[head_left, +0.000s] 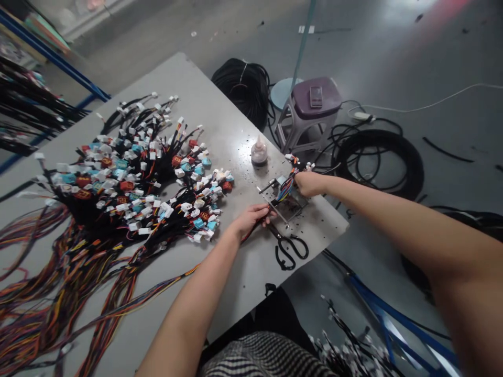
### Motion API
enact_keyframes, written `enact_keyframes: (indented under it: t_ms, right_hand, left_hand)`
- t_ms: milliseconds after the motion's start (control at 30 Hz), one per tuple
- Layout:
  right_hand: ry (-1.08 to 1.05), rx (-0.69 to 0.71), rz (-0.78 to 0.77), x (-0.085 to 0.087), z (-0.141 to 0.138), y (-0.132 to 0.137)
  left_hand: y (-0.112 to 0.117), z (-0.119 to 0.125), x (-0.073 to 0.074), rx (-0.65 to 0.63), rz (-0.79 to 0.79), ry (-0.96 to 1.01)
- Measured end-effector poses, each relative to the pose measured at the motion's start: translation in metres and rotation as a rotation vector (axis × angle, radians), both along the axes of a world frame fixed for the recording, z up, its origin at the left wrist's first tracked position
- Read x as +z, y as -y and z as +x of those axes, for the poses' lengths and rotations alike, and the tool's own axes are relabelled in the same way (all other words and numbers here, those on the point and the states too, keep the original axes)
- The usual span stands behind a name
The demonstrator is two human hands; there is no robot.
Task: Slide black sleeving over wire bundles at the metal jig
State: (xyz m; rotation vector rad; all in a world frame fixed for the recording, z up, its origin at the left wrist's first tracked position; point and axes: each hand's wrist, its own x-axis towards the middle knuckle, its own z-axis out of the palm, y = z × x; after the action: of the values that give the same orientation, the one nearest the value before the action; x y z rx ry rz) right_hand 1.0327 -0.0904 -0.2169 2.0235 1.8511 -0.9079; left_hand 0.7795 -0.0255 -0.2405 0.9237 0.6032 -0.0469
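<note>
Head view shows right hand (310, 183) fisted round the coloured wire harness (286, 187) over the metal jig (290, 208) at the right corner of the table (220, 131), left hand (251, 217) pinching its tail; keeping it taut seems wise

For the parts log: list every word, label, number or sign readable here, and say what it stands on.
No text can be read in this view.
Red tags in the harness pile: yellowish marks, too small and blurred to read.
Bottle on the table: no label legible.
Phone on the stool: dark, nothing readable.
Wire bundle in the right hand: no print shows.
</note>
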Motion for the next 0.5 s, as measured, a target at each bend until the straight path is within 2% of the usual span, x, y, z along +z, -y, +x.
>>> enact_keyframes:
  t_ms: [100,200,333,400,500]
  right_hand:
    - [-0.253,-0.046,0.032,-0.006,0.019,-0.001]
    - [-0.461,-0.044,0.119,-0.01,0.031,0.001]
    - [-0.404,-0.022,0.088,-0.014,0.024,-0.003]
    - [-0.462,-0.032,0.093,-0.014,0.024,-0.003]
    - [-0.588,-0.102,0.143,-0.011,0.047,0.009]
  left_hand:
    - [-0.004,0.002,0.002,-0.099,0.091,-0.008]
    - [-0.005,0.004,0.004,-0.111,0.164,-0.027]
    - [-0.007,0.008,0.008,-0.169,0.225,-0.066]
    - [-0.009,0.01,0.009,-0.21,0.229,-0.094]
    - [-0.012,0.009,0.007,-0.231,0.282,-0.131]
